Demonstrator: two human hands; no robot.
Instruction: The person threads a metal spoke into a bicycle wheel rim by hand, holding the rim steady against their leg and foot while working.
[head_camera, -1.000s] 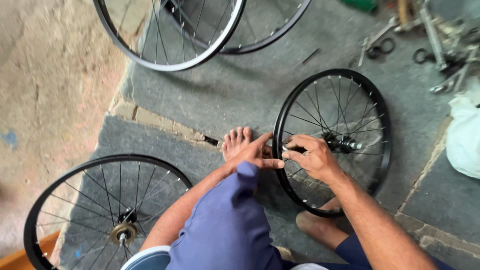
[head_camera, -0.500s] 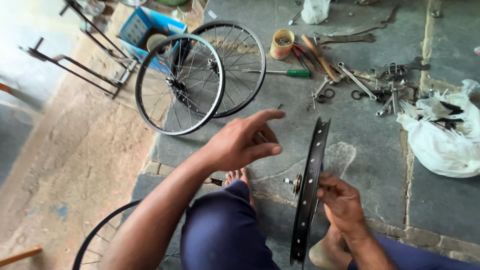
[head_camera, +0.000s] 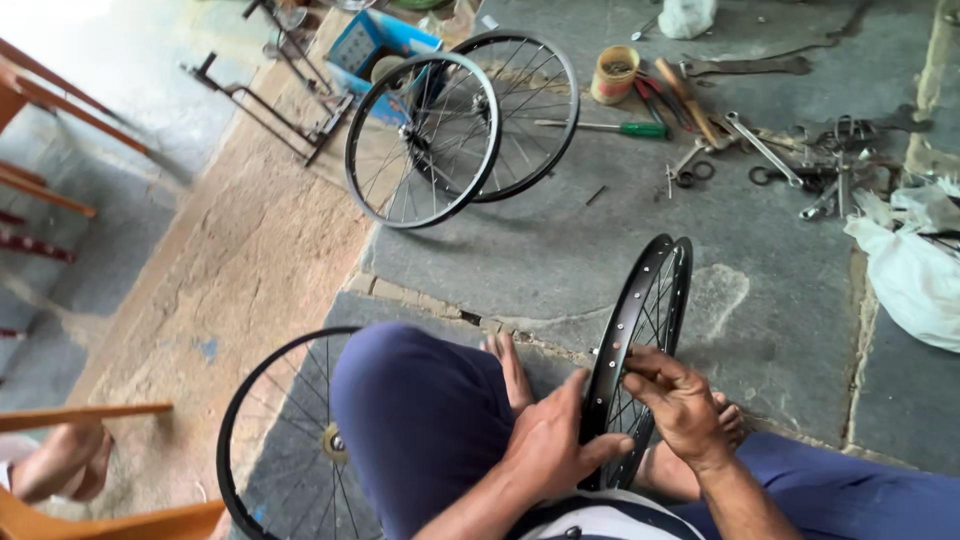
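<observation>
Holding a black bicycle wheel (head_camera: 640, 345) upright on its edge between the bare feet, low on the stone floor (head_camera: 560, 250) just in front of the bent knee in blue trousers (head_camera: 420, 420), probably so that the rim can be turned and worked on from above. Left hand (head_camera: 555, 445) clamping around the near part of the rim, fingers wrapped and thumb pressing, seemingly steadying the wheel. Right hand (head_camera: 675, 400) pinching at the inner side of the rim among the spokes, fingertips drawn together on something too small to make out. Lying flat at lower left, a second wheel (head_camera: 290, 440), partly hidden by the knee. Leaning together farther off, two more wheels (head_camera: 450, 130), resting beside a blue box (head_camera: 365, 40). Spreading across the floor at upper right, spanners (head_camera: 760, 145), a green-handled screwdriver (head_camera: 605, 127), a small yellow tin (head_camera: 614, 74) and a white bag (head_camera: 905, 270), all well apart from the hands. Showing at lower left, another person's knee (head_camera: 55, 460) beside wooden furniture (head_camera: 70, 415). Differing from half a second earlier: left hand, then lifted open in the air above the wheel, now closing on the rim; right hand, then low by the hub axle, now raised to the rim; wheel remaining upright, tilted slightly more toward the viewer.
</observation>
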